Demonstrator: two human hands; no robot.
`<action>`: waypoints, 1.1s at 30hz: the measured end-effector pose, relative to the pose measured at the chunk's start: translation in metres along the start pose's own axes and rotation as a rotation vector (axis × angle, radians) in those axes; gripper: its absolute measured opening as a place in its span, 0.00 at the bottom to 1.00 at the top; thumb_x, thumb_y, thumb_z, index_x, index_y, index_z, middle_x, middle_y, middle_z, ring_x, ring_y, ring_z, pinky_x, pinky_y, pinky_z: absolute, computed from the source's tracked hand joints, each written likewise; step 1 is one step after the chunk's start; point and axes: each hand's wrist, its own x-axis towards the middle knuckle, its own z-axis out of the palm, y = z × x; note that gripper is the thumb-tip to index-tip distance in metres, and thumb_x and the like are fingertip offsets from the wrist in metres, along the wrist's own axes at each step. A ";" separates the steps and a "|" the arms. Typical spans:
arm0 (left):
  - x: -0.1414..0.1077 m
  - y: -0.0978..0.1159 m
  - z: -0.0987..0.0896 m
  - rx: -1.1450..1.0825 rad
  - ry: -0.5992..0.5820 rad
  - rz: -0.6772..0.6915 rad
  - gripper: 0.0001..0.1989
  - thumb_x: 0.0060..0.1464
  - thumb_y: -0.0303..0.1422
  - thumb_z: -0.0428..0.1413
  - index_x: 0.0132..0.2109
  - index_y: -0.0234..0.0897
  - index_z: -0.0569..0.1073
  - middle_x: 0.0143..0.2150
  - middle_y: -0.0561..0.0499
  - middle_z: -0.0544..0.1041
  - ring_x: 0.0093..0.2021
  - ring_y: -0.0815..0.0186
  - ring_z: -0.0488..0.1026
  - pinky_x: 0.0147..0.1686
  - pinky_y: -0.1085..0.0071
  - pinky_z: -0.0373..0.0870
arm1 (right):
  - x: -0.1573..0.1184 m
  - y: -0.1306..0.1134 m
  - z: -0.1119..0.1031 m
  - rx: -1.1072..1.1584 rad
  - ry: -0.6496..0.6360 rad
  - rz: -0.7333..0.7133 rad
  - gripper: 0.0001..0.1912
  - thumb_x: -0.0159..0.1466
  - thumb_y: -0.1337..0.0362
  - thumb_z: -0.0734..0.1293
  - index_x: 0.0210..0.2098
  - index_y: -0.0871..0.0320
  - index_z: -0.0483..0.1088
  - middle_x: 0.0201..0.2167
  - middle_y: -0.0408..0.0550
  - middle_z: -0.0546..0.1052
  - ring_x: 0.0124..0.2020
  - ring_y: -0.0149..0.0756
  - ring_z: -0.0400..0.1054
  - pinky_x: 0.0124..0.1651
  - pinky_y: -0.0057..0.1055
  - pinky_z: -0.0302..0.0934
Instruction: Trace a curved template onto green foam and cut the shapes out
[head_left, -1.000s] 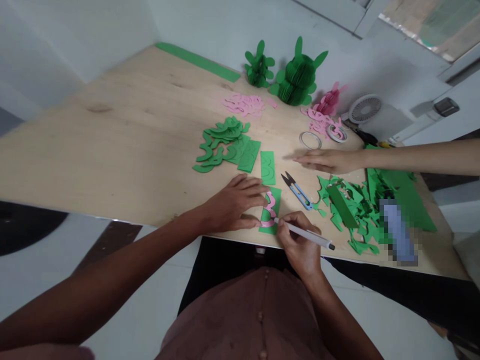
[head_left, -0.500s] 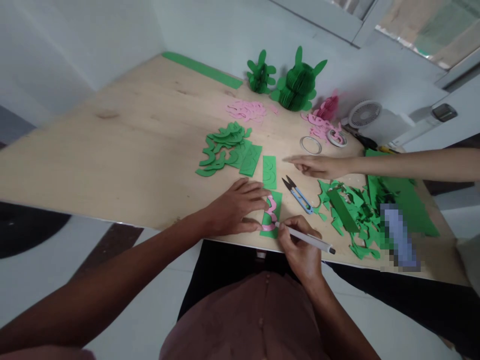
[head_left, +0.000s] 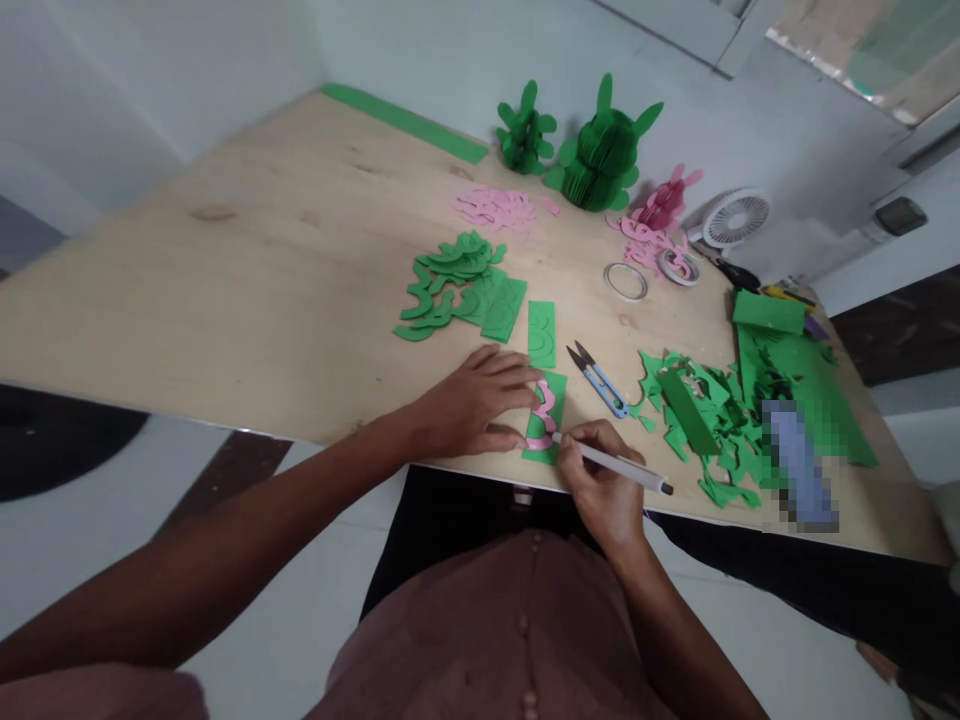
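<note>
At the table's front edge, my left hand (head_left: 480, 405) lies flat with its fingers spread. Its fingertips press on a wavy pink paper cutout (head_left: 543, 427) that rests on a green paper rectangle (head_left: 556, 393). A white pen (head_left: 622, 466) is gripped in my right hand (head_left: 606, 490), its tip at the right edge of the pink cutout. Just beyond lies another green rectangle (head_left: 541, 335) with curved lines drawn on it. Blue-handled thread snips (head_left: 600, 382) lie to the right, blades spread.
Left of centre is a pile of green cutouts (head_left: 457, 260), with pink cutouts (head_left: 491, 207) behind. Green scraps (head_left: 709, 410) lie right. Green paper figures (head_left: 602, 155), a pink figure (head_left: 664, 200) and a white fan (head_left: 735, 218) stand by the wall. Tape rolls (head_left: 626, 282) lie nearby.
Another person's arm, which reached in from the right over the table, is out of view. My hands keep their places on the paper; the view has shifted slightly.
</note>
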 end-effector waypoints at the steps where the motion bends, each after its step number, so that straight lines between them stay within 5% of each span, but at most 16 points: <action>1: 0.000 0.000 0.000 0.000 0.001 0.000 0.17 0.53 0.40 0.56 0.49 0.43 0.72 0.61 0.46 0.66 0.61 0.53 0.57 0.59 0.55 0.46 | 0.000 0.000 0.000 -0.002 0.001 0.004 0.06 0.58 0.66 0.64 0.25 0.57 0.67 0.19 0.40 0.71 0.19 0.30 0.64 0.24 0.25 0.58; 33: -0.001 0.000 0.001 0.002 0.009 -0.008 0.17 0.52 0.40 0.57 0.49 0.43 0.72 0.61 0.47 0.66 0.62 0.53 0.56 0.59 0.54 0.45 | 0.000 -0.006 -0.002 -0.002 -0.033 0.029 0.06 0.58 0.66 0.63 0.24 0.57 0.66 0.18 0.40 0.70 0.19 0.30 0.63 0.23 0.25 0.57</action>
